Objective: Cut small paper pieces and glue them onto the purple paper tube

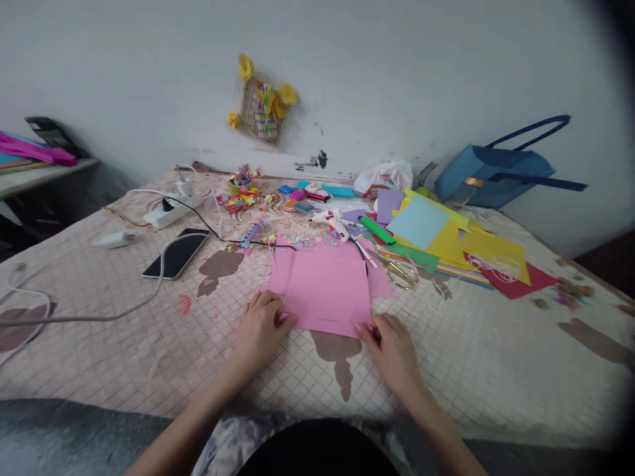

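Observation:
A pink sheet of paper (327,287) lies in front of me on the quilted table cover, on top of more pink paper that shows at both sides. My left hand (262,324) pinches its near left corner between thumb and curled fingers. At the near right corner, my right hand (389,340) grips the paper in the same way. Just beyond the sheet are a white glue gun (333,223), a green cutter (377,229) and gold-handled scissors (399,270).
To the left are a phone (176,254), a white power strip (171,210) and loose cables. Coloured paper sheets (421,221) are piled at the right, near a blue bag (491,172). Small paper bits and craft supplies lie along the back by the wall.

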The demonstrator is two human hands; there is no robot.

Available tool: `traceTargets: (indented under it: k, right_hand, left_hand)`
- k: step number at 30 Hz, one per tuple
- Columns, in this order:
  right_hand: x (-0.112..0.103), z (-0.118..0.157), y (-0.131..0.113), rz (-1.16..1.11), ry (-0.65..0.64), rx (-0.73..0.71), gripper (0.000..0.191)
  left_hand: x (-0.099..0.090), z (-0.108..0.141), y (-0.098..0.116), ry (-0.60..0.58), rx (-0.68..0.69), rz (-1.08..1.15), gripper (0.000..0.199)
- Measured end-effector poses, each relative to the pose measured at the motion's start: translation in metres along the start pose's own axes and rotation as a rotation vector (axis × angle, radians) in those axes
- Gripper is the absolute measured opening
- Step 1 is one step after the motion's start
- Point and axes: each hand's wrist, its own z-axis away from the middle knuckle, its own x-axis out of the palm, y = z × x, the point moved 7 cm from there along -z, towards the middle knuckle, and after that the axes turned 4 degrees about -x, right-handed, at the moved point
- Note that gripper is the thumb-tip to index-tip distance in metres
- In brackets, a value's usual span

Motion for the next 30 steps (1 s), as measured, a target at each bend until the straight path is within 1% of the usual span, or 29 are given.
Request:
traceTargets:
  k: [7, 12, 17, 20, 23, 26, 30]
  right_hand:
    - [0.001, 0.001, 0.000, -0.012, -0.005, -0.023, 0.025]
    - [0.001, 0.001, 0.003, -0.046, -0.007, -0.010, 0.024]
    - [-0.002, 0.001, 0.002, -0.105, -0.009, 0.017, 0.023]
    - [-0.006, 0.000, -0.001, -0.163, -0.011, 0.025, 0.016]
    - [-0.009, 0.002, -0.006, -0.228, -0.042, -0.008, 0.009]
    - [-0.010, 0.006, -0.009, -0.254, -0.071, -0.041, 0.009]
    - [-0.009, 0.006, -0.007, -0.233, -0.060, -0.023, 0.012]
  left_hand:
    - [-0.001, 0.000, -0.002, 0.009, 0.008, 0.021, 0.017]
    - [0.001, -0.001, -0.005, -0.012, 0.011, 0.038, 0.015]
    - [0.003, -0.001, -0.008, -0.014, 0.014, 0.046, 0.019]
    - [0.005, -0.001, -0.008, -0.041, 0.014, 0.044, 0.015]
    - [0.005, 0.000, -0.006, -0.082, 0.055, 0.069, 0.013]
    - [0.005, 0.001, -0.004, -0.109, 0.090, 0.094, 0.011]
    - [0.005, 0.000, -0.005, -0.110, 0.069, 0.083, 0.011]
